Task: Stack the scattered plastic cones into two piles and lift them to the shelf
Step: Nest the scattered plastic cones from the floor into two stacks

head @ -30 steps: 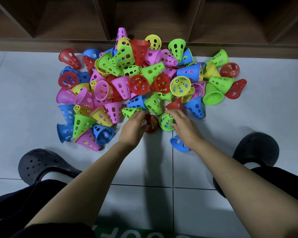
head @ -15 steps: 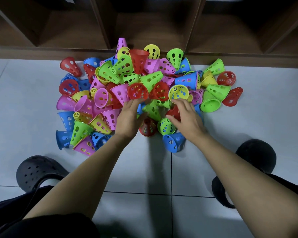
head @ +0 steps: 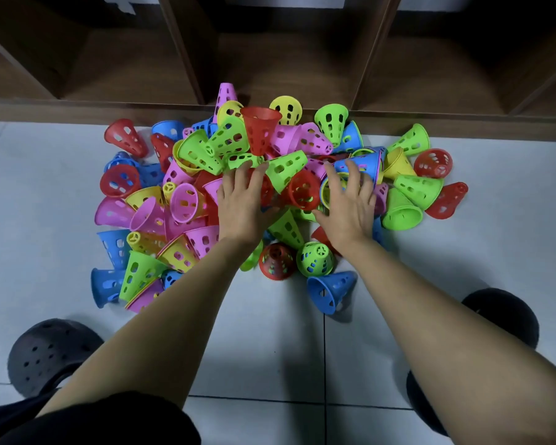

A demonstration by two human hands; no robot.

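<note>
A heap of several perforated plastic cones in red, green, blue, pink and yellow lies on the tiled floor against the wooden shelf [head: 270, 91]. My left hand [head: 243, 200] lies over the middle of the heap with fingers spread, above a red cone that it mostly hides. My right hand [head: 347, 203] is beside it, fingers spread over a yellow cone and the blue cone [head: 361, 165]. A red cone [head: 302, 191] lies between the two hands. Neither hand grips anything. A red cone [head: 276, 261], a green cone [head: 315, 260] and a blue cone [head: 329, 292] lie near my wrists.
The shelf has open dark compartments split by slanted wooden dividers [head: 187, 49]. My black perforated clogs stand on the floor at lower left [head: 49, 351] and lower right [head: 504, 316]. Bare grey tiles [head: 270, 348] lie between my arms.
Both hands moved forward from the near edge of the heap onto its middle, and their fingers spread out. The view tilted closer to the shelf.
</note>
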